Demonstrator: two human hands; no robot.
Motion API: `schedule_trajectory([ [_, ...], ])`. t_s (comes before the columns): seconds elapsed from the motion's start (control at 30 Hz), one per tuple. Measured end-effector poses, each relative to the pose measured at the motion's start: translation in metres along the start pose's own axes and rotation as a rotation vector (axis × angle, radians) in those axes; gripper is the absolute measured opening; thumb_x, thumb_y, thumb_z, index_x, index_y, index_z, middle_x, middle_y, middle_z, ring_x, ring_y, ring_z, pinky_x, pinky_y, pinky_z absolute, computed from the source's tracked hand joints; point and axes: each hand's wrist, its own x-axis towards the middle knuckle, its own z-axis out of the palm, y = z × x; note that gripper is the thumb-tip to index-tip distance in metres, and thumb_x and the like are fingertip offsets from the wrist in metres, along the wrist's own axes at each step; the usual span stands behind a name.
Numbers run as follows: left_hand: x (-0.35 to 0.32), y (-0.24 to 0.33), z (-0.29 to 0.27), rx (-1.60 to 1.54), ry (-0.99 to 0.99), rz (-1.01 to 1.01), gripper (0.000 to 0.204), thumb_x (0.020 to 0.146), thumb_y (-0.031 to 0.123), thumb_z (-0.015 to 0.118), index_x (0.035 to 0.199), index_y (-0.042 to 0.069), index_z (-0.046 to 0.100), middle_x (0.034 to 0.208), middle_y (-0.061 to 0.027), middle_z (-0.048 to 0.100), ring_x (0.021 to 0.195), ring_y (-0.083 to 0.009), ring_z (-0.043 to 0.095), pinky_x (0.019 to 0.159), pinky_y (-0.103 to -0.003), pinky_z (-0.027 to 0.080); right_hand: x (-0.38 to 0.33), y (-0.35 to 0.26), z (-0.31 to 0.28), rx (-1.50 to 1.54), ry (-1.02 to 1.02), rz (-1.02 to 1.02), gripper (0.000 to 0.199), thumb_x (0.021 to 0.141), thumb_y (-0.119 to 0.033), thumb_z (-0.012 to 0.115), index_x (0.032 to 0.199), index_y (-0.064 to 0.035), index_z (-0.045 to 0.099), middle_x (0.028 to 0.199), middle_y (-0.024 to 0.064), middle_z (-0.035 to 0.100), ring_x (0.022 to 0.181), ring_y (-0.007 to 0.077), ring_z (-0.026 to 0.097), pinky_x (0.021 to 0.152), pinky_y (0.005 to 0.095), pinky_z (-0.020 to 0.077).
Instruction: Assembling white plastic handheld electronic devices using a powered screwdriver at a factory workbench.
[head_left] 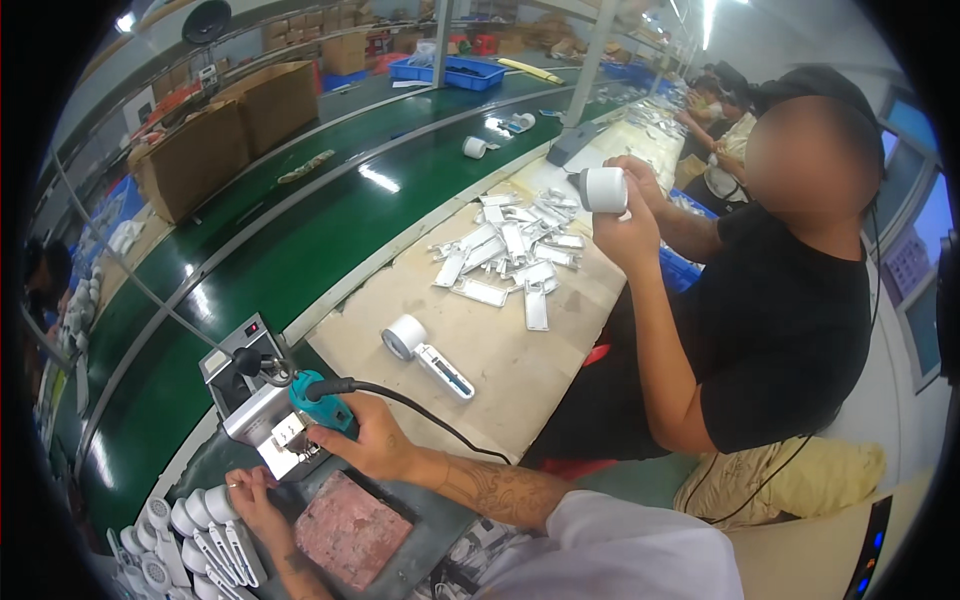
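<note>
i have the right hand (372, 438) curled round the teal tool (318, 396) by the gray box (256, 408); looks hard, likely light, best held round its body; left hand (258, 506): can't tell if fingers pinch

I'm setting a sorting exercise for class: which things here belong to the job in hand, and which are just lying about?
Likely part of the job:
teal corded tool, in the right hand
silver device, beside the tool
white handled parts, by the left hand

Apparently just lying about:
brown cartons
blue tray, toward the back
</note>
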Motion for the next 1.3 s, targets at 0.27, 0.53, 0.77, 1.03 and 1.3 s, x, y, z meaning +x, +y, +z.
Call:
schedule_trajectory([
  [0.27,0.0,0.007,-0.002,0.133,-0.009,-0.01,0.005,0.098,0.006,0.054,0.102,0.003,0.054,0.082,-0.0036,0.055,0.074,-0.0106,0.05,0.071,-0.023,0.041,0.004,-0.007,-0.006,-0.069,-0.071,0.021,0.031,0.092,-0.022,0.069,0.112,-0.0001,0.059,0.09,0.0108,0.064,0.081,0.0206,0.061,0.076,0.0321,0.0493],
  [0.53,-0.001,-0.004,-0.01,0.109,-0.058,0.015,0.008,0.095,0.002,0.052,0.102,0.003,0.056,0.084,-0.0017,0.056,0.073,-0.0097,0.051,0.07,-0.022,0.041,-0.001,0.004,0.001,0.002,-0.029,0.042,0.033,0.09,-0.019,0.071,0.114,0.0011,0.061,0.093,0.0107,0.064,0.084,0.0176,0.06,0.076,0.0308,0.0489],
  [0.77,-0.001,0.004,-0.005,0.122,-0.006,-0.033,0.01,0.101,0.011,0.054,0.097,0.003,0.057,0.084,-0.003,0.057,0.075,-0.01,0.051,0.072,-0.024,0.042,0.0,0.012,0.002,-0.037,-0.014,-0.022,0.033,0.092,-0.019,0.071,0.114,0.0006,0.058,0.077,-0.0031,0.05,0.07,0.006,0.043,0.06,0.0236,0.0377],
  [1.03,-0.001,0.003,-0.006,0.155,-0.045,-0.012,0.019,0.103,0.017,0.052,0.093,0.002,0.058,0.082,-0.0022,0.056,0.073,-0.0094,0.049,0.071,-0.024,0.042,0.0,0.007,0.002,-0.012,-0.012,-0.012,0.031,0.092,-0.019,0.07,0.113,0.0008,0.058,0.076,-0.0028,0.051,0.069,0.0055,0.044,0.059,0.0232,0.0378],
  [1.3,-0.001,0.007,0.001,0.202,-0.042,0.001,0.018,0.103,0.016,0.052,0.093,0.003,0.059,0.08,-0.0018,0.055,0.073,-0.0096,0.049,0.07,-0.024,0.041,-0.001,0.003,-0.002,0.002,-0.019,0.08,0.032,0.09,-0.02,0.071,0.114,-0.0001,0.06,0.093,0.0108,0.063,0.083,0.0184,0.059,0.076,0.0312,0.0483],
])
